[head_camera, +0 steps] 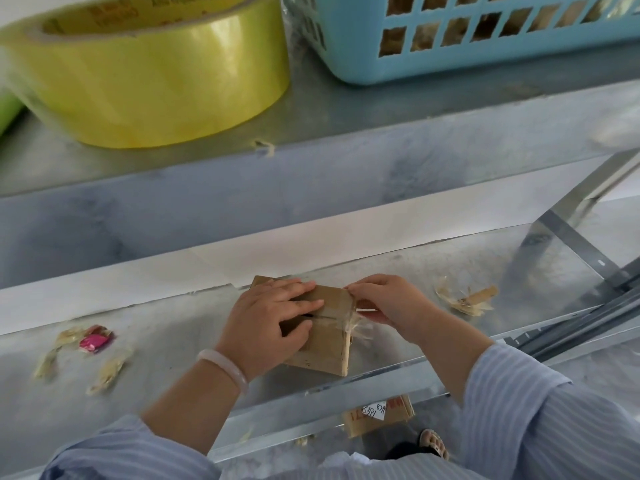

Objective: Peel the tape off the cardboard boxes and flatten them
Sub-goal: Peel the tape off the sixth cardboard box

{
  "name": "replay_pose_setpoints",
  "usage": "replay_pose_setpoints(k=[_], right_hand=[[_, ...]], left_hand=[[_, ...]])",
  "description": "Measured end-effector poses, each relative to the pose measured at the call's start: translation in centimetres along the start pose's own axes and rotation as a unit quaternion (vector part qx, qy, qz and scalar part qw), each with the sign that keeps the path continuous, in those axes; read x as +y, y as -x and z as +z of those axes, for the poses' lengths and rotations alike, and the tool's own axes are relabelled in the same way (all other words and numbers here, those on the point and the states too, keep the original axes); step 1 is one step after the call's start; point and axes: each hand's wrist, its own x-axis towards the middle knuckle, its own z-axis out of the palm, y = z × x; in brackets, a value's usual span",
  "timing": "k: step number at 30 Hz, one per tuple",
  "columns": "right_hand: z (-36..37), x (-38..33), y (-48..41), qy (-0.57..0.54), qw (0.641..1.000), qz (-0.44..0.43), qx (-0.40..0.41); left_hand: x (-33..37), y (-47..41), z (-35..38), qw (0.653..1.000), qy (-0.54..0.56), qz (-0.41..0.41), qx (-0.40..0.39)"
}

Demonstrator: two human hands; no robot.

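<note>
A small brown cardboard box (329, 337) rests on the metal shelf (173, 341) in the middle of the head view. My left hand (273, 320) lies flat on its top and holds it down, fingers spread across the seam. At the box's right edge, my right hand (384, 303) pinches a strip of clear tape (358, 327). The strip is partly lifted and crumpled at the box's right corner.
Peeled tape scraps (467, 299) lie right of the box, more scraps and a pink wrapper (93, 342) to the left. The upper shelf carries a yellow tape roll (152, 74) and a blue basket (485, 36). A labelled cardboard piece (377, 415) lies on the floor below.
</note>
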Motion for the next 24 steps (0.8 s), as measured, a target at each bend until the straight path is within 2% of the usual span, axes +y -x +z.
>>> replay_pose_setpoints(k=[4, 7, 9, 13, 17, 24], right_hand=[[-0.5, -0.1, -0.2, -0.065, 0.996, 0.036, -0.04], [-0.7, -0.5, -0.4, -0.049, 0.996, 0.051, -0.062], [-1.0, -0.9, -0.5, -0.022, 0.994, 0.059, -0.084], [-1.0, -1.4, -0.8, 0.114, 0.987, 0.041, -0.107], [-0.3, -1.3, -0.8, 0.231, 0.971, -0.022, -0.063], [0.0, -0.4, 0.1, 0.393, 0.898, -0.183, 0.077]], left_hand=[[-0.2, 0.2, 0.0, 1.0, -0.007, 0.004, -0.013], [-0.5, 0.3, 0.1, 1.0, -0.008, 0.008, -0.017], [-0.8, 0.3, 0.1, 1.0, -0.005, 0.014, -0.019], [-1.2, 0.2, 0.0, 0.999, 0.005, 0.035, -0.021], [-1.4, 0.3, 0.2, 0.999, -0.017, 0.045, -0.023], [-1.0, 0.3, 0.7, 0.998, -0.05, 0.029, -0.012]])
